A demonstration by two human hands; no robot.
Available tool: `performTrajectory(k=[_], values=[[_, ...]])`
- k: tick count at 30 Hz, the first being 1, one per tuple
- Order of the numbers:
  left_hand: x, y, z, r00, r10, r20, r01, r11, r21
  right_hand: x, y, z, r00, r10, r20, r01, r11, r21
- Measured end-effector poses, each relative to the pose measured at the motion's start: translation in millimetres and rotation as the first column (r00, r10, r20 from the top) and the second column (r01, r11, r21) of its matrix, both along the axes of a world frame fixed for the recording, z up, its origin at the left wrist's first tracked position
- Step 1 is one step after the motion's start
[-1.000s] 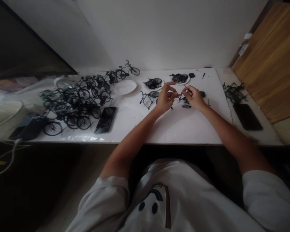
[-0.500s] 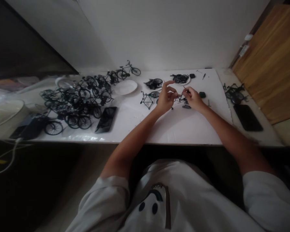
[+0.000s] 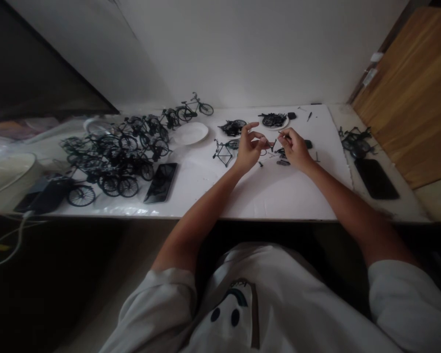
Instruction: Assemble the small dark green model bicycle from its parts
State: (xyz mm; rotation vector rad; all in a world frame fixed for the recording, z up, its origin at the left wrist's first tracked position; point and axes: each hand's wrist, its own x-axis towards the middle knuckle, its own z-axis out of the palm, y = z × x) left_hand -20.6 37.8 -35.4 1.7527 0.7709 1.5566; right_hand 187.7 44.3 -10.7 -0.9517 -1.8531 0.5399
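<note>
One small black part [image 3: 273, 145] pinched by left hand [image 3: 248, 148] | right hand [image 3: 297, 148] grips thin rod [image 3: 282, 133] | shirt lettering [image 3: 239, 284] unreadable

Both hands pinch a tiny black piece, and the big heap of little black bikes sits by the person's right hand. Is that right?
Not quite. The head view shows the big heap of small black wire model bicycles on the white tabletop out past the left hand, not the right hand. Both hands do pinch a tiny black part.
</note>
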Motion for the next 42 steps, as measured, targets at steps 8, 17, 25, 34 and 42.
performTrajectory(k=[8, 17, 25, 34, 42], values=[[2, -1, 0.0, 0.999, 0.012, 0.034, -0.010, 0.999, -0.038, 0, 3, -3.7, 1.000, -0.001, 0.001, 0.001, 1.000, 0.013], [1, -1, -1.9, 1.000, -0.002, -0.013, 0.002, 1.000, -0.002, -1, 2, -5.0, 0.999, 0.014, 0.046, -0.014, 1.000, 0.004], [0, 2, -5.8, 1.000, -0.001, -0.030, 0.002, 0.999, 0.040, -1, 2, -7.3, 0.999, 0.008, 0.054, -0.006, 0.999, -0.044], [1, 0, -4.8, 1.000, 0.013, 0.003, -0.013, 1.000, 0.006, -3, -2, -4.8, 0.999, 0.043, 0.005, -0.043, 0.999, -0.026], [0, -1, -3.4, 0.998, 0.007, -0.054, -0.004, 0.998, 0.056, -3, 0, -4.9, 1.000, 0.029, 0.010, -0.028, 0.998, -0.053]])
